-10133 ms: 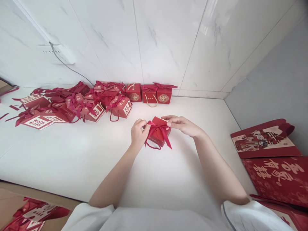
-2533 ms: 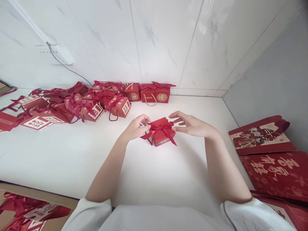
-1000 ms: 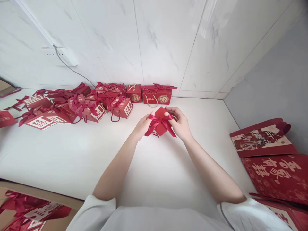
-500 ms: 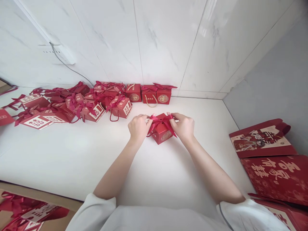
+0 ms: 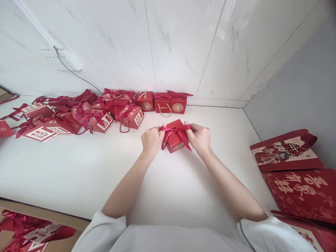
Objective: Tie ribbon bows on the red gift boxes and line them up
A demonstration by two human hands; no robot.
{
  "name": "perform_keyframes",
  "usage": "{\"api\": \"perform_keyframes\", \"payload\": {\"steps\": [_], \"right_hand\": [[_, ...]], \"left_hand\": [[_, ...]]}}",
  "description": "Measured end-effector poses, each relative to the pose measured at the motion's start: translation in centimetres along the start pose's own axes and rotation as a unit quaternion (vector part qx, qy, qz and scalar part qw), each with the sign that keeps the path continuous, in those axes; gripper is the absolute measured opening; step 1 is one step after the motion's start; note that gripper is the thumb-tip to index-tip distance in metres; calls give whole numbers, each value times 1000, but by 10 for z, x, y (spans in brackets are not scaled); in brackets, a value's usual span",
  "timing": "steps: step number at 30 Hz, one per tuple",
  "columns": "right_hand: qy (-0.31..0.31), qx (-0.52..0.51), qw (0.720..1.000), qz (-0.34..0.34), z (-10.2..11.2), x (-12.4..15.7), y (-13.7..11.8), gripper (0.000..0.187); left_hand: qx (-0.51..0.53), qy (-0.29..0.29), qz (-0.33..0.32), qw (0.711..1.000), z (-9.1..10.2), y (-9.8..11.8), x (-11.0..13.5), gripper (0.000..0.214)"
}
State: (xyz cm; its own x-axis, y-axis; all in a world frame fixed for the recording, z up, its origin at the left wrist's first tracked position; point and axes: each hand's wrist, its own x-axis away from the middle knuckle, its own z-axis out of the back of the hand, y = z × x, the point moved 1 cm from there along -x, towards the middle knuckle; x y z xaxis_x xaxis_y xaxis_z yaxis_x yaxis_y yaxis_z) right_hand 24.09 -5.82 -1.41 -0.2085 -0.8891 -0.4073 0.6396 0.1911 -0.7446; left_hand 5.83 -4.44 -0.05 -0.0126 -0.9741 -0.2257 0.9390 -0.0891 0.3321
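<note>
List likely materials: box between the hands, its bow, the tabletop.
Box: probably coated paperboard, smooth finish; crisp folded edges. Bow: likely satin-type fabric ribbon; soft loops, glossy highlights. Tabletop: smooth, white, soft sheen; laminate or painted board, can't tell.

So you've got a plain white, slightly greyish shirt (image 5: 178,239) on, with loose short sleeves that stop around the elbow. Your left sleeve (image 5: 102,227) has soft creases in it, and your right sleeve (image 5: 270,232) has a thin dark grey stripe (image 5: 246,235) running down it. Past the hems it's just bare forearms, and both your left hand (image 5: 151,140) and right hand (image 5: 201,139) are bare too.
</note>
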Motion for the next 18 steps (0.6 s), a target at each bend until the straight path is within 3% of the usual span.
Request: {"api": "perform_keyframes", "payload": {"steps": [9, 18], "right_hand": [[22, -66, 998, 3, 4, 3, -7, 47], [84, -89, 992, 30, 8, 4, -13, 43]], "left_hand": [[82, 5, 7, 997, 0, 3, 2, 65], [147, 36, -18, 988, 2, 9, 7, 60]]}}
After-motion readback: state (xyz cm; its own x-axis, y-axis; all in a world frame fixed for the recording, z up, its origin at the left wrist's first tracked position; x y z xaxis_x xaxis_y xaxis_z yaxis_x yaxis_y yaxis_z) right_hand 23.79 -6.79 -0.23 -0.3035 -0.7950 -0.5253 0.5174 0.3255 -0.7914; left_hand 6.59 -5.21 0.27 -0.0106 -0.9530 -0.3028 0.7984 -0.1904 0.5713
